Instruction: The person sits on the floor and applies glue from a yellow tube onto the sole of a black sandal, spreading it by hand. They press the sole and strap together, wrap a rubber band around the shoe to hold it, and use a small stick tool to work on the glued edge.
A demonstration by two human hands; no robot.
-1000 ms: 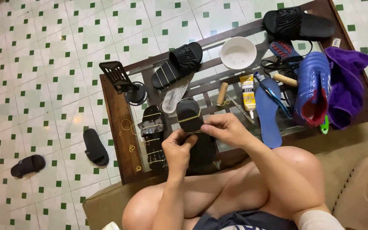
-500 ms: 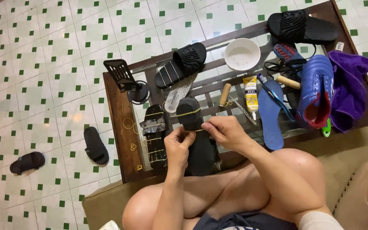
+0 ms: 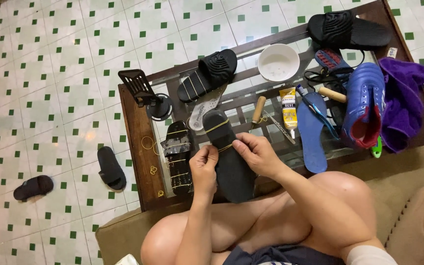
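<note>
Person on the couch has a black slide sandal (image 3: 229, 159) sole-up over the edge of the glass-top coffee table (image 3: 133, 132). Left hand (image 3: 204, 169) grips its side; right hand (image 3: 258, 154) pinches a yellow rubber band (image 3: 225, 146) stretched across it (another band sits nearer the toe). A second banded sandal (image 3: 177, 157) lies just beside, glue tube (image 3: 288, 107) near.

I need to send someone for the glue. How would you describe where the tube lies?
On the glass-topped wooden table, look just below the white bowl. The yellow glue tube lies there between a wooden-handled tool and a blue insole, the only yellow thing among them.
</note>
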